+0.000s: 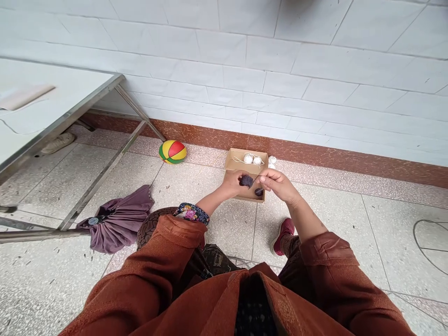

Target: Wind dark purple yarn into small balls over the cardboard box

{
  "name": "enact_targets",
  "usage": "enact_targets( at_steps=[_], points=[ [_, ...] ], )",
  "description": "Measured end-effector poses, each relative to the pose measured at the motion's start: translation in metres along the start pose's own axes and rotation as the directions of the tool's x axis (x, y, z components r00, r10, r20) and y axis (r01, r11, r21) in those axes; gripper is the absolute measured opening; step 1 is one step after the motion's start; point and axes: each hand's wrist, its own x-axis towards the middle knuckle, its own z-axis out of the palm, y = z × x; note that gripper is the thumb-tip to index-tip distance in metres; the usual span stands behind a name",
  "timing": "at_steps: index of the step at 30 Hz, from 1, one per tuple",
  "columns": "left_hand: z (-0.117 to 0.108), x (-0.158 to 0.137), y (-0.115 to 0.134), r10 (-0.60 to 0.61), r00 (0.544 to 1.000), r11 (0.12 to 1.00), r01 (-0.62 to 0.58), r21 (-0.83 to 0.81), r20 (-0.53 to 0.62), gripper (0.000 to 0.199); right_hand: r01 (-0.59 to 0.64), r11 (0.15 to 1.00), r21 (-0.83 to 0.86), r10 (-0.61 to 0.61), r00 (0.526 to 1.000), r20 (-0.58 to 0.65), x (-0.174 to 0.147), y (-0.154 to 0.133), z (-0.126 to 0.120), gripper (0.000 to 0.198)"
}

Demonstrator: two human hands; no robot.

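Dark ball (246,181) held over the box (230,161), its strand (255,178) apparently loose.
The left hand (231,184) clamps the ball; the right hand (276,184) pinches, seemingly on the strand. Another dark ball (259,192) and white balls (248,159) already lie in the box. The umbrella (122,217) label (93,220) is unreadable.

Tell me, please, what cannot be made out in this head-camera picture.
In the head view:
- Dark, rounded bundle: partly covered by the left hand.
- Anything between the fingertips of the right hand: too small to identify.
- Brown cardboard box: partly hidden by both hands.
- White-topped metal table: cut off by the left edge.
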Motion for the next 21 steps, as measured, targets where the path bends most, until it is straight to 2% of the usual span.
enact_targets(
  at_steps=[3,5,7,10,14,19,21],
  points=[
    [0.007,-0.008,0.003,0.054,0.982,0.999,-0.054,-0.003,0.179,0.083,0.010,1.000,0.007,-0.008,0.988,-0.152,0.006,0.005,-0.005,0.047],
    [0.011,-0.014,0.007,0.108,0.947,0.994,-0.094,-0.059,0.301,0.099,-0.004,0.998,-0.059,-0.010,0.971,-0.237,0.012,0.012,-0.007,0.047],
    [0.012,-0.019,0.012,0.135,0.918,0.988,-0.099,-0.115,0.372,0.106,-0.030,0.989,-0.147,-0.016,0.953,-0.302,0.016,0.020,-0.010,0.047],
    [0.009,-0.023,0.021,0.117,0.906,0.977,-0.032,-0.210,0.406,0.107,-0.109,0.960,-0.259,0.009,0.934,-0.358,0.020,0.037,-0.014,0.044],
    [-0.002,-0.025,0.031,0.091,0.940,0.894,0.067,-0.442,0.328,0.101,-0.182,0.900,-0.395,0.043,0.942,-0.334,0.021,0.056,-0.008,0.034],
    [-0.010,-0.021,0.032,0.011,0.988,0.752,0.091,-0.653,0.151,0.059,-0.117,0.862,-0.493,0.044,0.987,-0.157,0.019,0.060,0.013,0.020],
    [-0.012,-0.017,0.028,-0.044,0.995,0.711,0.097,-0.696,0.094,0.050,-0.075,0.854,-0.515,0.022,0.994,-0.108,0.017,0.057,0.017,0.019]
  ],
)
